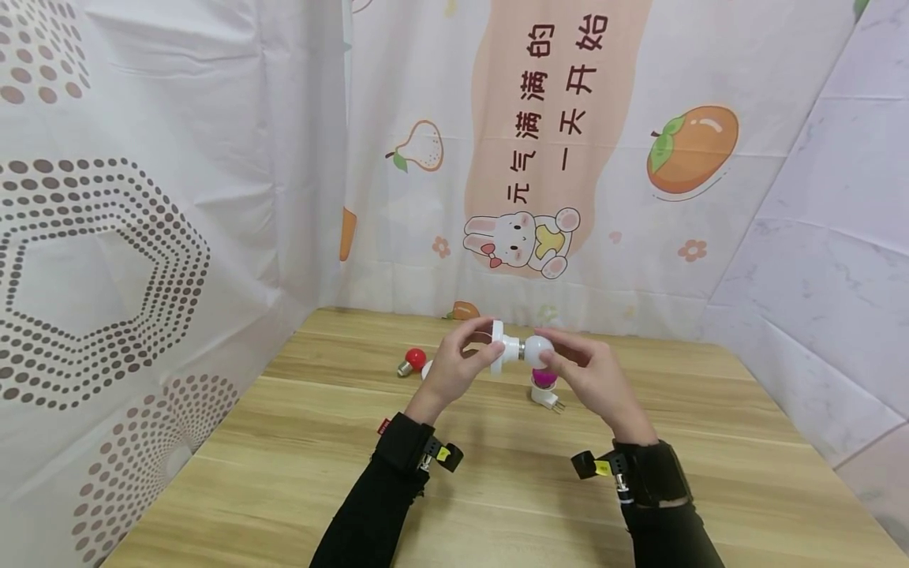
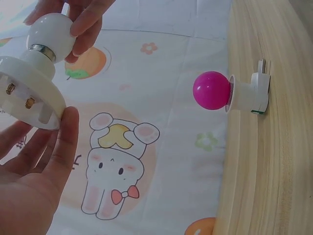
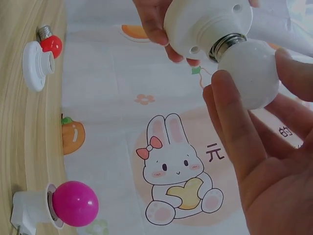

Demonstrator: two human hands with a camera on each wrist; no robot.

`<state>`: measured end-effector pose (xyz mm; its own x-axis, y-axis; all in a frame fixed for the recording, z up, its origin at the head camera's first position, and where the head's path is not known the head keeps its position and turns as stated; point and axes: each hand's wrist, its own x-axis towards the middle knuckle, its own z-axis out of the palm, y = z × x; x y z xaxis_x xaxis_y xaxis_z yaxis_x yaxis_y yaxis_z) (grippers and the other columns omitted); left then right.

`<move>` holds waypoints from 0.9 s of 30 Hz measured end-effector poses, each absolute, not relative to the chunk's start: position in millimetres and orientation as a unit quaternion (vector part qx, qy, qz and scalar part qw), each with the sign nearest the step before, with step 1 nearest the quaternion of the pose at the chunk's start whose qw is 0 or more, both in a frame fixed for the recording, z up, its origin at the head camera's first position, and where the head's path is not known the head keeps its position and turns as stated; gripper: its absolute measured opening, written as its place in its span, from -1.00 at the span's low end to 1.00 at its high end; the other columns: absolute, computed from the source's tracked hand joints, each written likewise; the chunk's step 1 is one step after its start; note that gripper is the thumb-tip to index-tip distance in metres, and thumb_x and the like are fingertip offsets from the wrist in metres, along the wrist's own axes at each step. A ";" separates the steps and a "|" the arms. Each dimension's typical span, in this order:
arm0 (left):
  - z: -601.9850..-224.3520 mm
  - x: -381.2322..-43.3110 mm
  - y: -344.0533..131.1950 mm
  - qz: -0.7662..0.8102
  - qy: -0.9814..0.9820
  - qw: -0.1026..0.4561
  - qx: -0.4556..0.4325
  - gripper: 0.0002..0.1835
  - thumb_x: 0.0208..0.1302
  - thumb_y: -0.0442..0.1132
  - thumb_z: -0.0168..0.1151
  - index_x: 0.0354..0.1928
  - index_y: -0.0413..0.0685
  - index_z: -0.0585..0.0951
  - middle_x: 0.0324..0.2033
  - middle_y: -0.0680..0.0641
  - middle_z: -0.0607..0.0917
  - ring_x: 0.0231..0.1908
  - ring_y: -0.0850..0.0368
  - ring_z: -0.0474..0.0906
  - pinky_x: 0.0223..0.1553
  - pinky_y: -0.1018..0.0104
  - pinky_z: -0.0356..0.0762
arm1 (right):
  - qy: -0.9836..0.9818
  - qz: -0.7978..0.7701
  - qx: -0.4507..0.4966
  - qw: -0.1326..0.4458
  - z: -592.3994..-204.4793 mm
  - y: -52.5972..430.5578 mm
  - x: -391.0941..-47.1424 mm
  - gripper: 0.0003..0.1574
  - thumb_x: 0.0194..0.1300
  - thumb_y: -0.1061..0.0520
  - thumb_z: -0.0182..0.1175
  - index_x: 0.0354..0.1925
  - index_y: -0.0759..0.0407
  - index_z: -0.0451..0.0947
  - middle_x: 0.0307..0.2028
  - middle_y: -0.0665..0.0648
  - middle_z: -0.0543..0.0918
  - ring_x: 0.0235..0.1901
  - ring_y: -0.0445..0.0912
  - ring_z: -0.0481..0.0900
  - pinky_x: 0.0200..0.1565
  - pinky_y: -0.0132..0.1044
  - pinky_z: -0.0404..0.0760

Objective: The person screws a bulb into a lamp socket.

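Observation:
My left hand [image 1: 457,364] grips a round white lamp socket [image 1: 499,349] by its wide base, above the table. The fingers and thumb of my right hand [image 1: 589,375] pinch a white light bulb [image 3: 249,73] by its globe. The bulb's metal screw base sits at the socket's mouth, with part of its thread showing in the right wrist view. In the left wrist view the underside of the lamp socket [image 2: 29,95] shows brass contacts, and the bulb [image 2: 51,36] is at its far end.
On the wooden table [image 1: 483,481], a pink bulb [image 2: 211,90] stands in a white plug-in socket [image 2: 249,93] beyond my hands. Back left lie a red bulb [image 3: 52,46] and another white lamp socket [image 3: 35,66]. Printed curtains [image 1: 405,229] hang behind and beside the table.

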<state>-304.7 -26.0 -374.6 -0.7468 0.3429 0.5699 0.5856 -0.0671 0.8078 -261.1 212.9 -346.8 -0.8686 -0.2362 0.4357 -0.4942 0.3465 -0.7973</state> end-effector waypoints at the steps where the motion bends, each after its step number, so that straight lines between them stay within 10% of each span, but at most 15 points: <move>1: -374.3 -304.3 -26.0 -0.645 -0.676 0.095 -0.344 -0.44 0.38 -0.08 0.22 0.31 -0.25 0.50 0.06 -0.23 0.60 0.04 -0.07 0.56 -0.07 0.30 0.64 | -0.811 0.531 0.218 0.115 -346.5 212.5 -260.7 -0.51 0.47 0.08 0.24 0.28 0.24 0.57 0.08 0.29 0.68 -0.06 -0.10 0.71 -0.03 -0.27 0.69; 27: -374.6 -303.1 -24.9 -0.638 -0.678 0.090 -0.354 -0.45 0.38 -0.11 0.26 0.32 -0.25 0.49 0.08 -0.25 0.58 0.07 -0.13 0.55 0.01 0.13 0.66 | -0.761 0.639 0.114 0.002 -343.0 201.0 -260.4 -0.24 0.57 -0.21 0.03 -0.16 0.55 0.59 -0.42 0.34 0.68 -0.53 -0.06 0.67 -0.38 -0.17 0.75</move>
